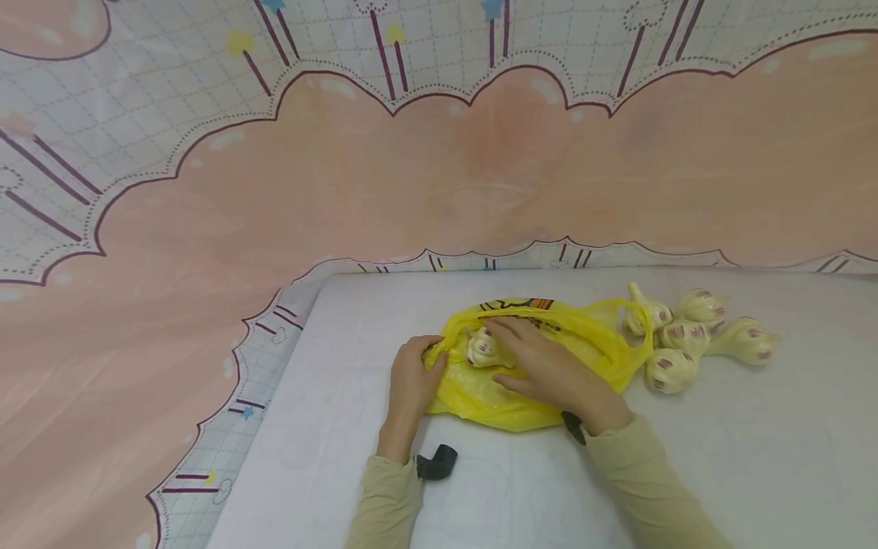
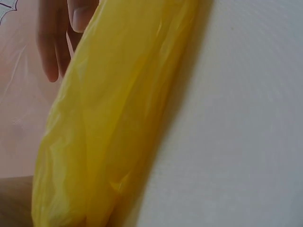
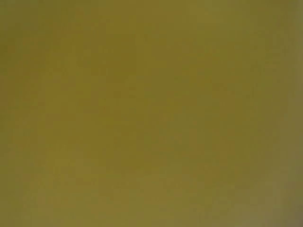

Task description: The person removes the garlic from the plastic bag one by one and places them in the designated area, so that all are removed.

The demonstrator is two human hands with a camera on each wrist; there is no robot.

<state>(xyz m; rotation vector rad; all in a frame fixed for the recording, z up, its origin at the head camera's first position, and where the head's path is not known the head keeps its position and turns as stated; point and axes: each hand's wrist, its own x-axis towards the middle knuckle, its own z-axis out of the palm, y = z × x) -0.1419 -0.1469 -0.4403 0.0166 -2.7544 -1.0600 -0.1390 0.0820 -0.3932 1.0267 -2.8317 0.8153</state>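
A yellow plastic bag lies spread on the table with its mouth facing up. My left hand grips the bag's left edge between thumb and fingers. One garlic bulb is in the bag's opening. Over that opening reaches my right hand, its fingers extended and its thumb apart, just right of the bulb. The yellow bag fills the middle of the left wrist view, where a few fingers show behind it. Only blurred yellow is visible in the right wrist view.
Several more garlic bulbs lie clustered right of the bag, one partly behind its handle loop. The white table meets a patterned peach curtain at the back and left. Dark wrist devices sit at both cuffs.
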